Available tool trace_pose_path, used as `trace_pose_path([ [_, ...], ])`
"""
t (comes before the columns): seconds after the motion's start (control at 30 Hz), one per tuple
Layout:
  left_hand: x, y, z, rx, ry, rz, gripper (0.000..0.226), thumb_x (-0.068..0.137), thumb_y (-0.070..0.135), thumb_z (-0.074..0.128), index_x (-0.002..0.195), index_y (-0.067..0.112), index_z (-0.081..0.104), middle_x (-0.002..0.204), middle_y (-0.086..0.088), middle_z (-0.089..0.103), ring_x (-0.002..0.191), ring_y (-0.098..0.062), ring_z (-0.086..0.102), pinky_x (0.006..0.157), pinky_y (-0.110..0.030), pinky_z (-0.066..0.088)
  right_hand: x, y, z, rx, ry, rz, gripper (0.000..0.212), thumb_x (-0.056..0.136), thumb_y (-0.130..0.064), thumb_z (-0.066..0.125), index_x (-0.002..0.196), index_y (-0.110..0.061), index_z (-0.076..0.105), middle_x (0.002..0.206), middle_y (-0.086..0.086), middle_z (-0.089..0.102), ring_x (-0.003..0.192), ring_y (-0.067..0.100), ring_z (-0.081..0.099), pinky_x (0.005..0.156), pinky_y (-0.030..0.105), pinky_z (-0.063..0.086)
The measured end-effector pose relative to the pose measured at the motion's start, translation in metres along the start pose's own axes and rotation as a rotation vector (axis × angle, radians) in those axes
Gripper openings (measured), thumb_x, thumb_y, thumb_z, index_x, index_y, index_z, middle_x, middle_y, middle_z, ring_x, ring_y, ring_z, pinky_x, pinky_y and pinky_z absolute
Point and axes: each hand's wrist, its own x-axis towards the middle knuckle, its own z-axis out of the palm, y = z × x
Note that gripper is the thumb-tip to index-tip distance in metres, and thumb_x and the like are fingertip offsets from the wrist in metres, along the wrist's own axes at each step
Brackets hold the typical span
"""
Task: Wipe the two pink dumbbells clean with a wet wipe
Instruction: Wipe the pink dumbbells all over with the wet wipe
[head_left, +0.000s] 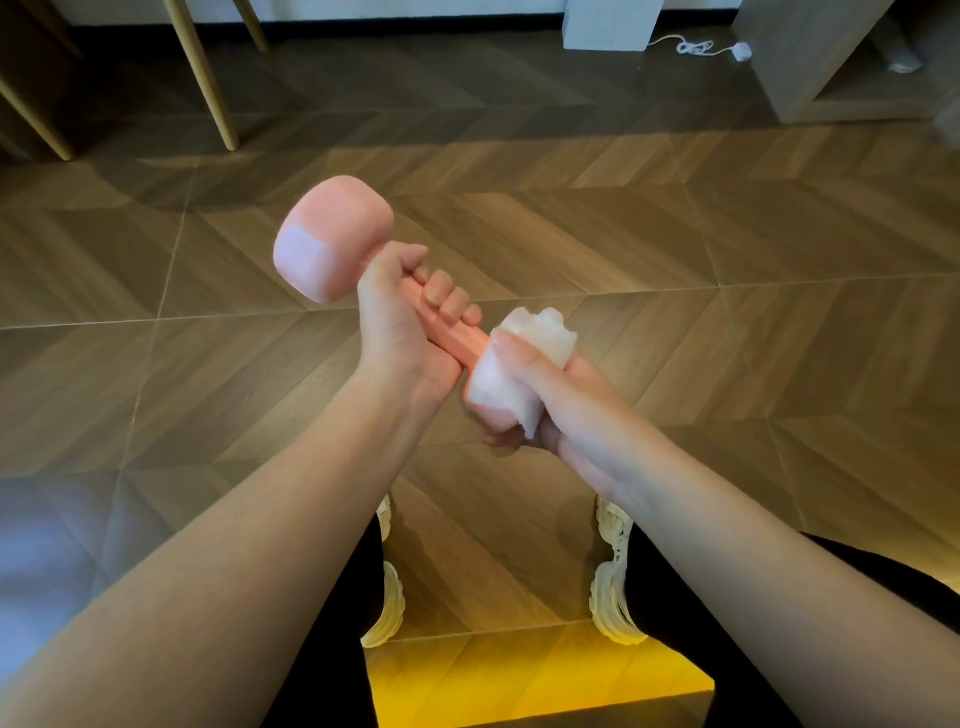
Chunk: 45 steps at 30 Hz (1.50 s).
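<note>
One pink dumbbell in view, held aslant in the air above a wooden floor, far end up and to the left, near end down toward the body. Grips the handle with the left hand, fingers curled fully round it just below the far head. Holds a bunched white wet wipe in the right hand, thumb pressed across the top, fingers closed underneath, wrapping the wipe round the near head and hiding most of that end. Hands close together along the handle, nearly touching.

No sign of the second dumbbell anywhere in view.

Looks like the middle of cleaning the first dumbbell, with the near head under the wipe. Cannot tell the cleaned parts from the uncleaned.

Next move probably calls for twisting the wipe around that head, then drawing it up the handle. Likely needs a shift of the left-hand grip to uncover the stretch beneath the fingers. Needs a firm hold throughout, given a heavy weight hanging right above the feet.

Below the arms: black trouser legs and a pair of pale shoes. Farther off: wooden chair legs at the upper left, a white cable on the floor at the upper right.
</note>
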Motion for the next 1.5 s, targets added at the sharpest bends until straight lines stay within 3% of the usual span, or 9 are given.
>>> trace_pose_path([
  [0.1, 0.001, 0.0, 0.003, -0.014, -0.024, 0.014, 0.033, 0.087, 0.016, 0.044, 0.057, 0.02, 0.032, 0.047, 0.005, 0.023, 0.04, -0.013, 0.022, 0.043, -0.024, 0.03, -0.001, -0.005, -0.006, 0.042, 0.008, 0.009, 0.058, 0.083, -0.053, 0.067, 0.123, -0.012, 0.058, 0.101, 0.012, 0.073, 0.083, 0.021, 0.071, 0.067, 0.039, 0.057],
  [0.27, 0.003, 0.005, 0.001, -0.077, -0.01, 0.023, 0.031, 0.089, 0.02, 0.051, 0.061, 0.018, 0.038, 0.05, 0.005, 0.033, 0.041, -0.012, 0.033, 0.045, -0.023, 0.036, -0.005, -0.006, -0.016, 0.144, -0.096, -0.025, 0.056, 0.089, -0.037, 0.064, 0.135, -0.009, 0.05, 0.113, 0.013, 0.069, 0.099, 0.022, 0.069, 0.076, 0.04, 0.057],
  [0.43, 0.001, 0.0, 0.001, -0.082, 0.085, 0.0, 0.031, 0.089, 0.029, 0.064, 0.071, 0.018, 0.042, 0.049, 0.005, 0.04, 0.04, -0.01, 0.04, 0.047, -0.023, 0.041, -0.002, -0.002, -0.01, 0.009, -0.013, -0.115, 0.059, 0.077, -0.03, 0.076, 0.131, -0.034, 0.052, 0.119, -0.003, 0.065, 0.116, 0.024, 0.064, 0.076, 0.032, 0.05],
  [0.8, 0.0, 0.001, 0.003, -0.014, 0.005, 0.037, 0.034, 0.09, 0.021, 0.049, 0.061, 0.02, 0.032, 0.048, 0.005, 0.023, 0.04, -0.014, 0.024, 0.043, -0.022, 0.031, -0.001, -0.005, -0.002, 0.103, 0.005, 0.052, 0.074, 0.072, -0.05, 0.072, 0.133, -0.015, 0.052, 0.119, 0.015, 0.069, 0.093, 0.023, 0.071, 0.065, 0.037, 0.058],
  [0.97, 0.002, 0.003, 0.005, -0.035, 0.005, 0.021, 0.032, 0.091, 0.02, 0.048, 0.063, 0.02, 0.032, 0.049, 0.005, 0.022, 0.041, -0.013, 0.023, 0.043, -0.023, 0.029, -0.005, -0.014, -0.012, 0.185, -0.138, 0.078, 0.065, 0.084, -0.033, 0.071, 0.138, -0.008, 0.045, 0.117, 0.015, 0.064, 0.096, 0.026, 0.066, 0.072, 0.041, 0.054],
  [1.1, 0.001, 0.002, 0.003, 0.0, -0.01, 0.016, 0.034, 0.091, 0.021, 0.048, 0.061, 0.02, 0.032, 0.049, 0.005, 0.022, 0.041, -0.013, 0.022, 0.043, -0.024, 0.029, -0.005, -0.008, -0.008, 0.101, -0.076, 0.061, 0.054, 0.085, -0.022, 0.073, 0.132, -0.013, 0.048, 0.117, 0.016, 0.068, 0.092, 0.025, 0.07, 0.072, 0.038, 0.059],
  [1.2, 0.001, 0.002, 0.003, 0.029, -0.016, 0.021, 0.036, 0.09, 0.021, 0.049, 0.058, 0.021, 0.034, 0.048, 0.005, 0.024, 0.041, -0.013, 0.023, 0.043, -0.024, 0.03, -0.004, -0.005, -0.008, 0.058, -0.085, 0.072, 0.064, 0.082, -0.013, 0.077, 0.136, -0.018, 0.043, 0.125, 0.019, 0.064, 0.095, 0.028, 0.069, 0.074, 0.038, 0.059],
  [1.37, 0.002, 0.007, 0.002, -0.018, -0.02, 0.009, 0.034, 0.091, 0.021, 0.047, 0.059, 0.021, 0.033, 0.048, 0.006, 0.023, 0.04, -0.013, 0.023, 0.042, -0.023, 0.029, -0.001, -0.009, -0.013, 0.2, -0.151, 0.039, 0.044, 0.086, -0.025, 0.064, 0.126, -0.01, 0.055, 0.11, 0.015, 0.069, 0.094, 0.026, 0.069, 0.072, 0.044, 0.057],
  [1.5, 0.0, 0.003, 0.003, 0.027, -0.037, 0.008, 0.036, 0.09, 0.021, 0.047, 0.058, 0.021, 0.033, 0.048, 0.005, 0.022, 0.04, -0.013, 0.022, 0.043, -0.023, 0.027, 0.001, -0.002, -0.007, 0.124, -0.057, 0.038, 0.049, 0.092, -0.031, 0.066, 0.132, -0.007, 0.051, 0.123, 0.025, 0.065, 0.101, 0.033, 0.067, 0.077, 0.048, 0.058],
])
